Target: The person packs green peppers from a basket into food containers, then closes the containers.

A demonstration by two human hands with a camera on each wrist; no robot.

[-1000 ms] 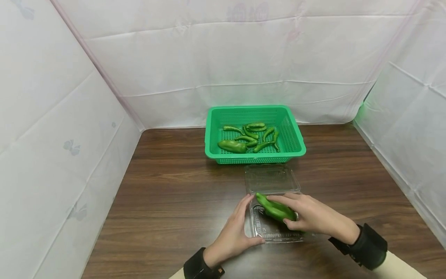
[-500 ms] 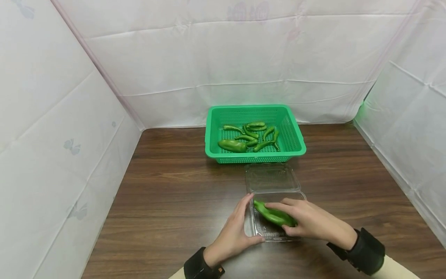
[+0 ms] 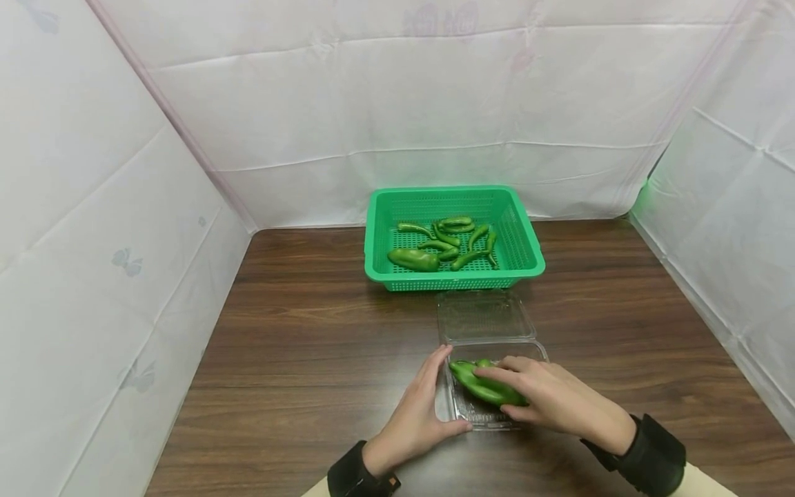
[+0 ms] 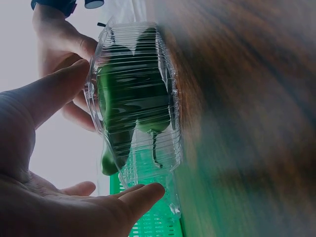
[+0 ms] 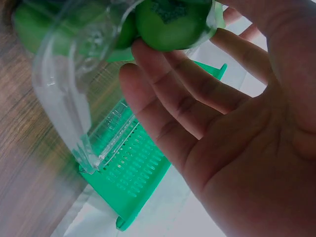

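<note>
Bracing the clear plastic container [image 3: 491,407] from its left side, the left hand [image 3: 417,414] has fingers extended along the left wall and thumb against the near corner; it encloses nothing. The container sits open on the near part of the wooden surface [image 3: 298,359], its lid [image 3: 483,316] lying flat on the far side. Inside it rests a large green pepper [image 3: 483,385], with the right hand [image 3: 553,400] laid over it, fingers bent round the pepper. Farther back stands a green basket [image 3: 456,200] containing several more green peppers [image 3: 444,245].
</note>
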